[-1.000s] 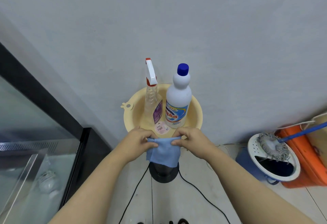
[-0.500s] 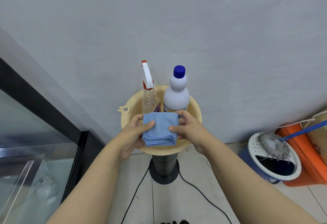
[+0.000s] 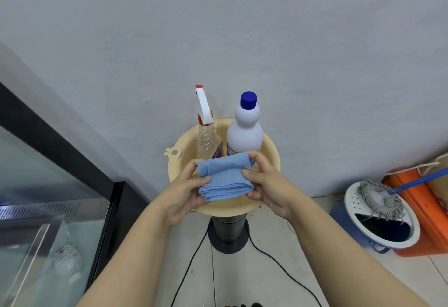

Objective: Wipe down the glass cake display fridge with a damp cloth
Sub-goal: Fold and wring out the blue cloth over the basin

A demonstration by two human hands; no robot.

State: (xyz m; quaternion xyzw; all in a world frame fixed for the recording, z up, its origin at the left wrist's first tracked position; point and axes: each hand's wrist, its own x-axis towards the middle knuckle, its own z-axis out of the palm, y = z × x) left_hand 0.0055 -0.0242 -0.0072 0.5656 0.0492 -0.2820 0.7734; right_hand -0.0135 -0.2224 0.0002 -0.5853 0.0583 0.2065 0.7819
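Note:
A folded blue cloth (image 3: pixel 224 178) is held between both hands over the near rim of a cream plastic basin (image 3: pixel 271 158). My left hand (image 3: pixel 184 192) grips its left side, thumb on top. My right hand (image 3: pixel 266 185) pinches its right side. In the basin stand a clear spray bottle (image 3: pixel 206 134) with a red and white trigger and a white bottle (image 3: pixel 244 132) with a blue cap. The glass display fridge (image 3: pixel 43 221), with its black frame, fills the lower left.
The basin sits on a black cylindrical stand (image 3: pixel 229 234) with a black cable (image 3: pixel 278 265) trailing over the tiled floor. At the right are a blue and white mop bucket (image 3: pixel 380 224) with a mop head and an orange box (image 3: pixel 421 212). A grey wall is straight ahead.
The cloth hung open from both hands a second ago; it is now folded into a thick pad and raised to the level of the basin.

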